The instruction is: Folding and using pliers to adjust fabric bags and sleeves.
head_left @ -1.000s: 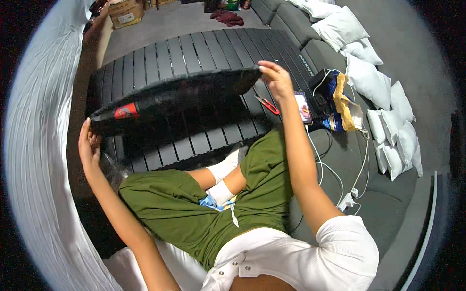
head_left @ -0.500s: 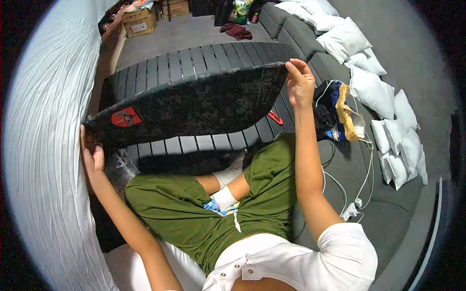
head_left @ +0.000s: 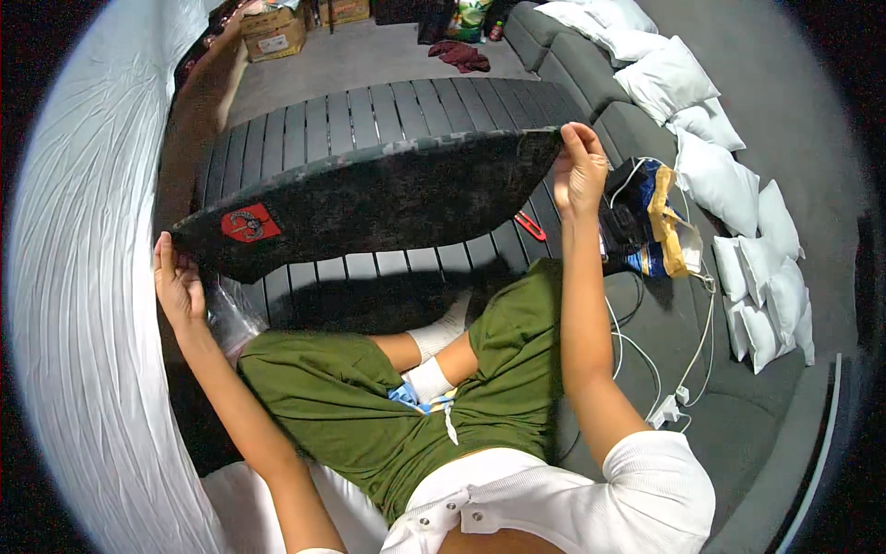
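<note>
A dark camouflage-patterned cloth (head_left: 388, 203) is stretched out in front of me above a slatted grey table. Near its left end is a red emblem (head_left: 250, 223) with a dark design. My left hand (head_left: 182, 284) is closed at the cloth's upper left corner, thumb and fingertips pinching its edge. At the upper right corner my right hand (head_left: 580, 174) pinches the cloth between thumb and fingers. Between the hands its top edge runs in a slight curve, while the lower edge hangs loose. Below it are my crossed legs in green trousers (head_left: 323, 383).
On the slatted table (head_left: 434, 106) lies a red clip-like item (head_left: 531, 226). A grey sofa (head_left: 729, 443) on the right bears white pillows (head_left: 720, 180), cables and a blue-and-yellow bag (head_left: 663, 222). White draped fabric (head_left: 101, 305) hangs at left; cardboard boxes (head_left: 274, 35) stand behind.
The cloth's right corner and my right hand have come slightly lower. More of my left hand's fingers now shows at the left corner. The whole view has shifted slightly.
</note>
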A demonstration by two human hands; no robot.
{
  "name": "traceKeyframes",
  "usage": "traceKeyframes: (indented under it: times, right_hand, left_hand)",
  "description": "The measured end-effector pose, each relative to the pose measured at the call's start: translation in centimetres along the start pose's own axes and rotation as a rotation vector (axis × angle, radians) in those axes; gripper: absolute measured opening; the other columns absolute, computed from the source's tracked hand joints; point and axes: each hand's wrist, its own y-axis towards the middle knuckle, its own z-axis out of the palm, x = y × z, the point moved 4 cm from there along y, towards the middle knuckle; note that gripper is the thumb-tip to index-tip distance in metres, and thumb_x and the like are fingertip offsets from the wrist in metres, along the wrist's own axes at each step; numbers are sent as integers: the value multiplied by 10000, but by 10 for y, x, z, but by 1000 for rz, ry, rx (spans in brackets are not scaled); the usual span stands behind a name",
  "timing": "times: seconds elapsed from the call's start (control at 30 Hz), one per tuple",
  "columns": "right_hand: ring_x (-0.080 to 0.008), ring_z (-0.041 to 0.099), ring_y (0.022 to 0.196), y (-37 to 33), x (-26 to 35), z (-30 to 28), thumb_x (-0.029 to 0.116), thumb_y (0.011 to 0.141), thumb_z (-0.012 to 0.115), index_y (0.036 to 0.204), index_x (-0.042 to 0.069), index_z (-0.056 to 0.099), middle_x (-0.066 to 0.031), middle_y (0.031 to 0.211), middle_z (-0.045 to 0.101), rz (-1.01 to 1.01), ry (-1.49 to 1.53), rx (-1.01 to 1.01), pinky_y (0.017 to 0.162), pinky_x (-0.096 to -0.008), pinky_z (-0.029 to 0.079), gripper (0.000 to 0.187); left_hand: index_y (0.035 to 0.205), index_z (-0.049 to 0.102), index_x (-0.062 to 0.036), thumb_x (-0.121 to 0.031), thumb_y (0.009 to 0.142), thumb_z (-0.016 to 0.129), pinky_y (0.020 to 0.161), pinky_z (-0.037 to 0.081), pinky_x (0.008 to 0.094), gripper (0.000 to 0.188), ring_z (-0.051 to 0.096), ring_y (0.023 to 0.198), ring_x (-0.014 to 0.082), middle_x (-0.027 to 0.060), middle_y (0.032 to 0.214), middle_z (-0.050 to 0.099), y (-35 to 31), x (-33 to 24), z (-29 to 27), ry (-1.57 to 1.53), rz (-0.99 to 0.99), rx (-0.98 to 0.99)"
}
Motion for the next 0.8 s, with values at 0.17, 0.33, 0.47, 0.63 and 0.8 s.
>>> traceKeyframes:
  times: [0.17, 0.33, 0.47, 0.63, 0.8]
  right_hand:
    - [-108, 564, 766, 2, -9, 1, -41, 744, 600, 933, 17, 594, -35, 861, 602, 77, -50, 38, 699, -203, 440, 198]
    - [-103, 542, 836, 31, -40, -13, -53, 732, 600, 979, 11, 587, -44, 946, 584, 91, -209, 157, 722, -200, 422, 256]
    - [-114, 531, 853, 58, -87, 0, -28, 721, 605, 1044, -3, 560, -39, 953, 576, 265, -355, 276, 773, -228, 413, 327]
    - [-119, 542, 828, 115, -125, -6, -14, 675, 631, 968, 9, 606, -41, 864, 594, 314, -713, 507, 765, -234, 429, 295]
    - [-125, 554, 823, 129, -99, 20, 11, 717, 579, 939, 5, 616, -48, 872, 600, 98, -939, 700, 746, -237, 425, 225]
  left_hand:
    - [979, 547, -76, -106, 784, 617, 378, 289, 117, 210, 443, 505, -5, -28, 794, 587, 4, -3, -4, 63, 85, 41]
    - [1123, 509, -73, -123, 784, 603, 397, 233, 135, 356, 311, 458, -10, -55, 771, 525, 22, 13, 20, 352, -15, 33]
    - [1041, 541, -47, -127, 744, 645, 437, 278, 149, 325, 395, 524, 14, -38, 734, 529, 78, 47, 4, 551, -85, 130]
    - [1082, 545, -21, -116, 756, 629, 567, 387, 156, 349, 523, 701, 45, 14, 867, 579, 132, 58, 30, 664, -159, 394]
    - [965, 617, -11, -103, 783, 588, 690, 446, 204, 206, 562, 783, 81, 26, 852, 617, 144, 24, 63, 802, 20, 519]
